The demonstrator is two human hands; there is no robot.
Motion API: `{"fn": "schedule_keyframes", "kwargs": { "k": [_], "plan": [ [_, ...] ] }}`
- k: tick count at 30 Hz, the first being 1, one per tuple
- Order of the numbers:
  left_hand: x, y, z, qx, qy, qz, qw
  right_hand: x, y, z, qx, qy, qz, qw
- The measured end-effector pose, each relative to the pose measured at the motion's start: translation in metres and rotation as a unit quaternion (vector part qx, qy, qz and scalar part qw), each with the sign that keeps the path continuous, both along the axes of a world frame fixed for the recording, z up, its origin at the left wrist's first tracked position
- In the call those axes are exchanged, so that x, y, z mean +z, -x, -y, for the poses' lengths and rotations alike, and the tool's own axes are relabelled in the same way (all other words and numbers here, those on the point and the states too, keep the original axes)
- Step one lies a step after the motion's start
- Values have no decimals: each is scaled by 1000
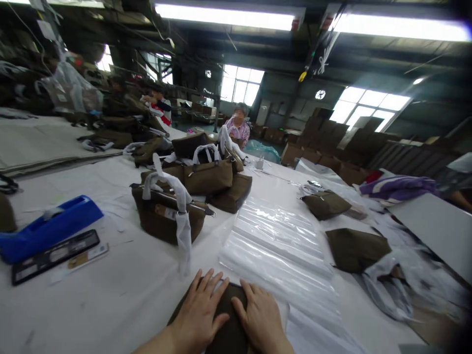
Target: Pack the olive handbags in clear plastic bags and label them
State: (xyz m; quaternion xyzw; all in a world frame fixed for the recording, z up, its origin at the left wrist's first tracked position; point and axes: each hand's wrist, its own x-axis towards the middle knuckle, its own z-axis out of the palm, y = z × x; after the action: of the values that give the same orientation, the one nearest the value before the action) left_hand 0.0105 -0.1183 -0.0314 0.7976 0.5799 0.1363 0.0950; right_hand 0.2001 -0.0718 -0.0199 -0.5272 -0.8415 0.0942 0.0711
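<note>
Both hands lie on a dark olive bag (230, 329) at the table's near edge. My left hand (202, 309) rests flat on its left part, fingers stretched out and thumb apart. Over the right side, my right hand (258, 312) presses with its fingers extended and thumb pointing inward. The bag's lower end runs out of the picture. Just beyond stands an olive handbag (165, 221) with white-wrapped handles and a tag. Clear plastic sleeves (280, 246) are spread out to the right of it.
A blue tape dispenser (55, 226) and a dark flat case (55, 255) lie at left. Several olive bags (210, 177) are heaped farther back. More bags (357, 248) lie at right, near a purple cloth (401, 187). A person (239, 130) is across the table.
</note>
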Motion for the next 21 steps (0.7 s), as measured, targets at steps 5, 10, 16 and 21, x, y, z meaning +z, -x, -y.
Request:
{"fn": "schedule_keyframes", "kwargs": {
  "k": [5, 10, 16, 21],
  "plan": [
    [-5, 2, -8, 4, 55, 18, 998, -9, 5, -13, -18, -9, 11, 1000],
    [19, -4, -2, 4, 84, 38, 996, 0, 3, 6, -21, -5, 38, 999],
    [29, -23, -14, 32, 54, 23, 998, 6, -1, 21, -61, -13, 36, 997],
    [4, -28, -35, -3, 43, 9, 999, -13, -2, 4, -74, -34, -42, 996]
  ]
}}
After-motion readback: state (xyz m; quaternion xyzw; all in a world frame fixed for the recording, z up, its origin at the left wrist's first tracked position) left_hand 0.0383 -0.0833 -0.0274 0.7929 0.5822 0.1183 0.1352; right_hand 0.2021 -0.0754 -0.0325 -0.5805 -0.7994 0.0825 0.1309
